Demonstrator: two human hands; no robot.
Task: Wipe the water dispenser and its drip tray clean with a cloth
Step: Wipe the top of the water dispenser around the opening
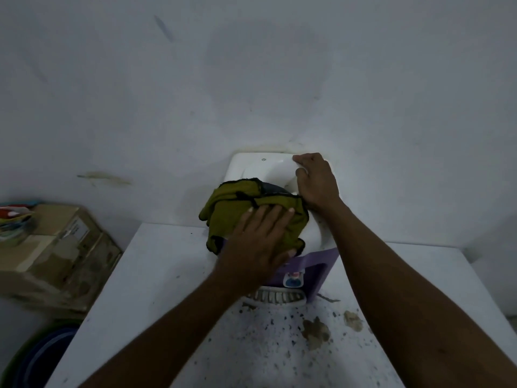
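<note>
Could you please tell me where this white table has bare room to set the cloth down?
The barest patch of the table is its left strip, between the water dispenser and the left edge. A second strip lies right of the dispenser, under the right forearm. In front of the drip tray it is littered with dark specks and brown stains.

Dispenser [258,168]: smooth, glossy white plastic top, purple plastic front. Cloth [232,214]: olive, soft, matt fabric. Table [156,275]: matt white, speckled with grime. Box [56,247] far left: worn cardboard, probably.
</note>
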